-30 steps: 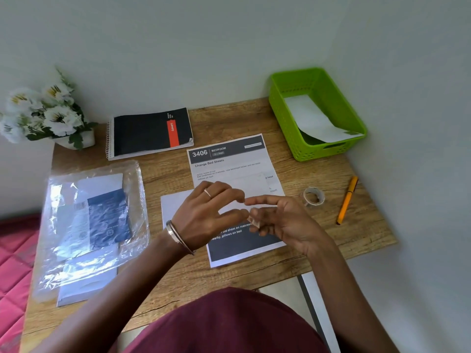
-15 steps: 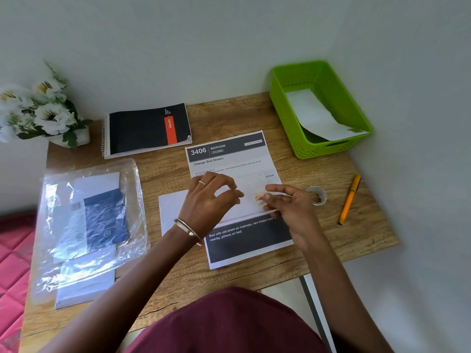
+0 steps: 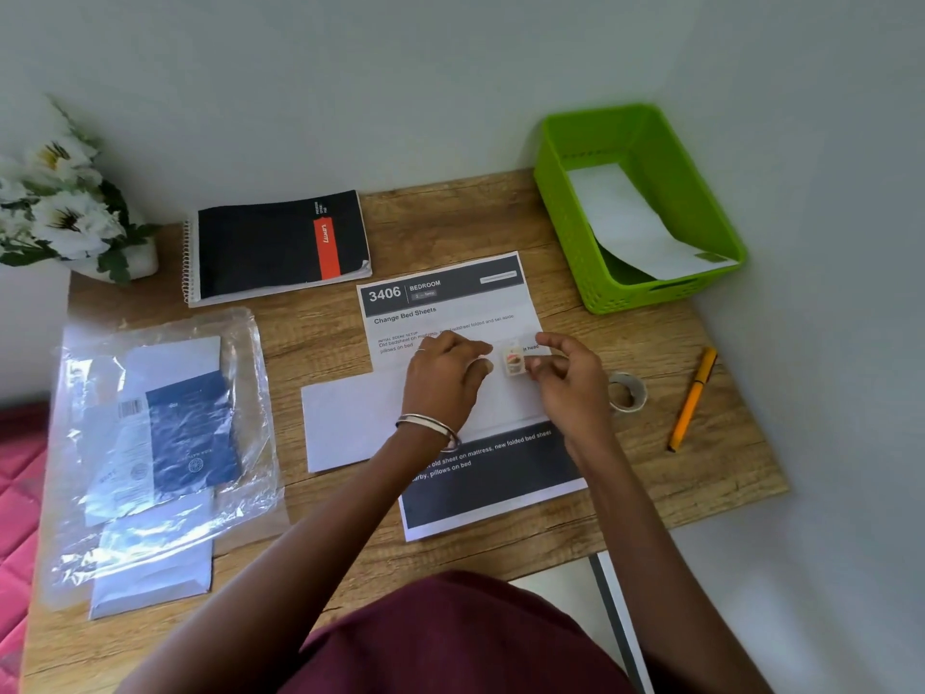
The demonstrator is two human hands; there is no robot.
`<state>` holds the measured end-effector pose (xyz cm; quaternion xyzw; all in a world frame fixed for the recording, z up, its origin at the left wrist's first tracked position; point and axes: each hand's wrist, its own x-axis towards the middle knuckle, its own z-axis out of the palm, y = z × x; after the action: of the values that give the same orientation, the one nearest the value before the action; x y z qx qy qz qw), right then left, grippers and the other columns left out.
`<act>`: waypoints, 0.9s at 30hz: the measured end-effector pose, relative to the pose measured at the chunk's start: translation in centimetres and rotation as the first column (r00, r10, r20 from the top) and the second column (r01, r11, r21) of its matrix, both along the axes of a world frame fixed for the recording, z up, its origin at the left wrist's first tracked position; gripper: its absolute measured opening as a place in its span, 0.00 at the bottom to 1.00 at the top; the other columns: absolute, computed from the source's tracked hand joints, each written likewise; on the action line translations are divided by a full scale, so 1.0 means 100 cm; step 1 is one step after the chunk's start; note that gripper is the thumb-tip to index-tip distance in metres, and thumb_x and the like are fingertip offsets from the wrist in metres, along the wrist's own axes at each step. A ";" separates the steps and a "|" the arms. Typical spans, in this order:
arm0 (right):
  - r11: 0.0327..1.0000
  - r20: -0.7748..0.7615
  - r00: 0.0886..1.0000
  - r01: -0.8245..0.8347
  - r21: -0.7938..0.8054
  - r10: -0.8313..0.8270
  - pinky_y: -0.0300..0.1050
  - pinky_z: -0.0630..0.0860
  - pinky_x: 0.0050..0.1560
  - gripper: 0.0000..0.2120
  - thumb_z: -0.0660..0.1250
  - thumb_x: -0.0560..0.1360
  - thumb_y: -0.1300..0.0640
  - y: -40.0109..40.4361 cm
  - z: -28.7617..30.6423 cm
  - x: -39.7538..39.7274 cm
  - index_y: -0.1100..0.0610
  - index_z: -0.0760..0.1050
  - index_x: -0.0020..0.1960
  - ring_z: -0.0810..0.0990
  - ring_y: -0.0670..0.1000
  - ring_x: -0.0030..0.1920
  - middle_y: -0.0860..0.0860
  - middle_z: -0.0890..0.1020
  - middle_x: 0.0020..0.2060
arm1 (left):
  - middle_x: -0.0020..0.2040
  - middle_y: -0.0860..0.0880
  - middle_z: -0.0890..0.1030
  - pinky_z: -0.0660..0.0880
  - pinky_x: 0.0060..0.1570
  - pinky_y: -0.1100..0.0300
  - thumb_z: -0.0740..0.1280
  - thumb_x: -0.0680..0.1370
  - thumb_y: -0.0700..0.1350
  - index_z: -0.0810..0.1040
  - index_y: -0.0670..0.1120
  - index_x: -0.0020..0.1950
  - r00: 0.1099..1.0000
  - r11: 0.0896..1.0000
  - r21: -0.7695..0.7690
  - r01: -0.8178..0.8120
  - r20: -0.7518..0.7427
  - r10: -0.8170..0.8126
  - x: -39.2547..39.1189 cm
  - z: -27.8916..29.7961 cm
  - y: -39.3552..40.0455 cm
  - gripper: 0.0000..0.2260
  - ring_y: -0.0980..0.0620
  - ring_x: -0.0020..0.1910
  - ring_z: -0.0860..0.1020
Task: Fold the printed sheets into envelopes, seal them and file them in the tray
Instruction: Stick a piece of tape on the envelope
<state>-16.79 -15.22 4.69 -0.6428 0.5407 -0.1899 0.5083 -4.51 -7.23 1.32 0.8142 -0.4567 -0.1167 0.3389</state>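
Note:
A white envelope [image 3: 350, 423] lies crosswise on the printed "Change Bed Sheets" sheet [image 3: 450, 293] in the middle of the desk. A short piece of clear tape [image 3: 513, 360] is held low over the envelope's upper edge. My left hand [image 3: 445, 380] pinches its left end with curled fingers, and my right hand [image 3: 570, 378] pinches its right end. The green tray [image 3: 565, 232] stands at the back right corner with one white envelope [image 3: 625, 227] leaning inside it.
A tape roll [image 3: 625, 393] and an orange pen [image 3: 693, 398] lie right of my hands. A black spiral notebook [image 3: 260, 242] sits at the back, white flowers [image 3: 60, 207] at the far left, and a plastic pack of envelopes [image 3: 150, 443] on the left.
Both hands have moved away from me and down with the tape piece, from above the sheet's lower half to the envelope's upper edge.

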 end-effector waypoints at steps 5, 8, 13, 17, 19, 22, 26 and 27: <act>0.991 -0.134 0.986 -0.106 -0.082 0.094 0.47 0.76 0.55 0.16 0.63 0.78 0.60 -0.008 0.002 0.008 0.54 0.72 0.65 0.80 0.51 0.52 0.54 0.83 0.51 | 0.42 0.49 0.81 0.70 0.46 0.54 0.67 0.73 0.47 0.81 0.50 0.50 0.987 0.994 -0.017 -0.104 -0.128 0.101 -0.003 -0.006 -0.006 0.08 0.45 0.46 0.75; 0.980 -0.195 0.968 -0.180 -0.087 0.160 0.39 0.70 0.52 0.18 0.63 0.78 0.61 -0.012 0.003 0.011 0.57 0.70 0.67 0.80 0.51 0.54 0.55 0.83 0.53 | 0.40 0.53 0.80 0.68 0.45 0.56 0.67 0.72 0.51 0.81 0.54 0.48 0.977 0.990 -0.027 -0.140 -0.163 0.133 -0.003 -0.008 -0.010 0.08 0.48 0.45 0.75; 0.954 -0.312 0.918 -0.284 -0.092 0.243 0.47 0.73 0.60 0.19 0.63 0.77 0.62 -0.015 0.007 0.015 0.61 0.69 0.68 0.78 0.55 0.58 0.57 0.82 0.54 | 0.40 0.51 0.79 0.67 0.42 0.57 0.72 0.70 0.49 0.83 0.55 0.45 0.971 0.980 -0.037 -0.194 -0.149 0.187 -0.008 -0.009 -0.013 0.05 0.49 0.45 0.73; 0.935 -0.405 0.873 -0.339 -0.102 0.272 0.61 0.72 0.59 0.13 0.64 0.76 0.62 -0.017 0.007 0.019 0.65 0.73 0.59 0.78 0.61 0.57 0.58 0.83 0.51 | 0.40 0.51 0.78 0.64 0.43 0.56 0.72 0.70 0.51 0.83 0.56 0.46 0.964 0.973 -0.016 -0.230 -0.139 0.226 -0.011 -0.010 -0.016 0.06 0.49 0.46 0.72; 0.928 -0.434 0.854 -0.359 -0.094 0.287 0.62 0.72 0.59 0.12 0.64 0.76 0.62 -0.017 0.007 0.021 0.65 0.74 0.57 0.78 0.61 0.56 0.58 0.83 0.50 | 0.41 0.51 0.77 0.60 0.44 0.57 0.72 0.70 0.51 0.84 0.55 0.46 0.961 0.969 0.009 -0.246 -0.130 0.245 -0.012 -0.010 -0.017 0.06 0.49 0.47 0.72; 0.914 -0.479 0.824 -0.393 -0.100 0.302 0.61 0.72 0.58 0.06 0.64 0.75 0.62 -0.017 0.008 0.022 0.60 0.74 0.51 0.77 0.60 0.55 0.56 0.83 0.49 | 0.42 0.51 0.77 0.58 0.44 0.57 0.72 0.70 0.51 0.84 0.54 0.47 0.961 0.968 0.026 -0.250 -0.116 0.251 -0.013 -0.009 -0.017 0.06 0.49 0.48 0.71; 0.883 -0.557 0.766 -0.455 -0.120 0.319 0.55 0.70 0.58 0.03 0.63 0.76 0.61 -0.016 0.012 0.023 0.59 0.73 0.50 0.76 0.59 0.56 0.55 0.82 0.50 | 0.43 0.50 0.76 0.59 0.45 0.57 0.72 0.71 0.50 0.84 0.53 0.47 0.964 0.967 0.048 -0.249 -0.082 0.252 -0.015 -0.010 -0.017 0.06 0.48 0.48 0.71; 0.877 -0.568 0.758 -0.464 -0.124 0.321 0.53 0.69 0.56 0.03 0.63 0.77 0.61 -0.016 0.013 0.023 0.58 0.72 0.50 0.75 0.59 0.56 0.55 0.82 0.50 | 0.43 0.50 0.76 0.59 0.45 0.57 0.72 0.71 0.50 0.84 0.53 0.47 0.965 0.967 0.054 -0.249 -0.073 0.253 -0.015 -0.010 -0.017 0.07 0.47 0.49 0.71</act>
<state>-14.44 -16.80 6.03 -0.8296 0.4820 0.0386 0.2790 -6.03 -8.94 0.33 0.8676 -0.3334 -0.1152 0.3504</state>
